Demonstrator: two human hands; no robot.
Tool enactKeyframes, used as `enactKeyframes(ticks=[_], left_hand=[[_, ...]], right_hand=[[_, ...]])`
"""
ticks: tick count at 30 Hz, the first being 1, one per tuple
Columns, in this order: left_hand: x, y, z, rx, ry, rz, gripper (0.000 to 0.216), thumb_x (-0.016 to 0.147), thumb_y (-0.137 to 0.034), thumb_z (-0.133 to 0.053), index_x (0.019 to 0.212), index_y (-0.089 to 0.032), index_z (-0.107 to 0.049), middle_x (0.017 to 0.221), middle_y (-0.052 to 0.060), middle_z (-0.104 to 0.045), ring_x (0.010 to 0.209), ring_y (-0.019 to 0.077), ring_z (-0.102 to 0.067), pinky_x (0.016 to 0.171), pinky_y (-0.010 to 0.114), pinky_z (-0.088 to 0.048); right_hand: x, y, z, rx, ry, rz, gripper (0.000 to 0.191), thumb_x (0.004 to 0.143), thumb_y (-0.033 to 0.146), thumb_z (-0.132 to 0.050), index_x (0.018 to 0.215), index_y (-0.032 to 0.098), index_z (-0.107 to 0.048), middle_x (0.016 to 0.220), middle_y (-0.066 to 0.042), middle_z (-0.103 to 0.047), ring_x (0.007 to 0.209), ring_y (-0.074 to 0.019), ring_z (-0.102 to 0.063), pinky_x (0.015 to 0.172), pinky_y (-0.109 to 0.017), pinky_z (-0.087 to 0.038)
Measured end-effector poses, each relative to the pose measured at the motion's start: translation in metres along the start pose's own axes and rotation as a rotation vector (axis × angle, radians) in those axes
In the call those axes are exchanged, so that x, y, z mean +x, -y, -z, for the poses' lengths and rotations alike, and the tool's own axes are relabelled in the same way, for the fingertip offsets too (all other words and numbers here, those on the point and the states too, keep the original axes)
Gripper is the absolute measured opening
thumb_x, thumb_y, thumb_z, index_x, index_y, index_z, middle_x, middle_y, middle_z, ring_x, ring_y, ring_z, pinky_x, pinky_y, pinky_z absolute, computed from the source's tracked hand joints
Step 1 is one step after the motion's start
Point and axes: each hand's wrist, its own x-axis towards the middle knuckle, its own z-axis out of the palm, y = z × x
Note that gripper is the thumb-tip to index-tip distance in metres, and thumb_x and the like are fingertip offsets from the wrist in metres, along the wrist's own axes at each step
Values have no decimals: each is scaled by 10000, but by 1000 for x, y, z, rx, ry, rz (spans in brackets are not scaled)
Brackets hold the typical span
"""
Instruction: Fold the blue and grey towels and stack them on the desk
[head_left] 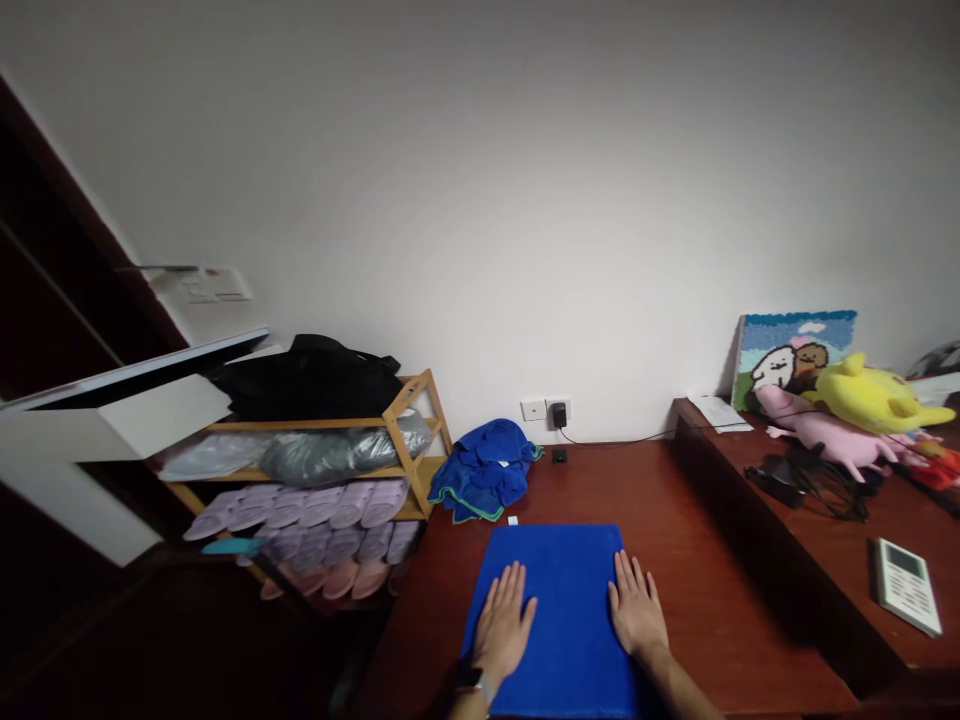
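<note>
A blue cloth [566, 620] lies flat as a rough rectangle on the reddish-brown table, with a small white tag [513, 521] at its far left edge. My left hand [504, 622] rests palm down on the cloth's left side, fingers stretched out and a watch on the wrist. On the opposite side, my right hand [637, 605] lies flat along the right edge, its fingers spread. Beyond the cloth, near the wall, sits a crumpled heap of blue cloth [487, 465] with green edging.
Left of the table stands a wooden rack [409, 420] of slippers, topped by a black bag [315, 380]. A charger [559, 414] is plugged into the wall. The raised surface at right holds a calculator [907, 585], plush toys [832, 430] and a dog picture [795, 355].
</note>
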Motion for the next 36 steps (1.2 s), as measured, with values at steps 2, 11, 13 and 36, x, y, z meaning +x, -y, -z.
enactKeyframes(ticks=[2, 11, 13, 36], left_hand=[[-9, 31, -3, 32, -38, 73, 655, 1054, -541, -178, 1615, -203, -198, 1677, 32, -222, 1552, 224, -223, 1274, 467, -254], [-1, 49, -24, 63, -124, 113, 672, 1046, -547, -221, 1611, -184, -237, 1671, 60, -252, 1543, 240, -254, 1266, 461, -268], [1, 49, -22, 63, -135, 107, 656, 1047, -530, -231, 1610, -194, -246, 1668, 60, -264, 1540, 242, -264, 1262, 470, -275], [2, -131, -27, -113, 5, -334, 575, 1073, -466, -161, 1618, -280, -158, 1676, -13, -216, 1549, 206, -234, 1285, 454, -254]], right_hand=[[0, 0, -1, -14, 14, -5, 685, 1009, 471, -124, 1620, 163, -160, 1693, 7, -142, 1574, -227, -104, 1281, -460, -69], [11, 5, 7, -61, 57, -10, 670, 1006, 431, -147, 1623, 170, -164, 1693, 6, -141, 1573, -234, -105, 1280, -483, -47], [12, 6, 14, -57, 79, -11, 671, 1006, 431, -147, 1623, 167, -169, 1692, 2, -147, 1572, -234, -111, 1280, -481, -58], [-39, 6, 11, 82, 44, 68, 651, 1015, 442, -180, 1607, 178, -244, 1684, -10, -136, 1572, -228, -73, 1287, -466, -67]])
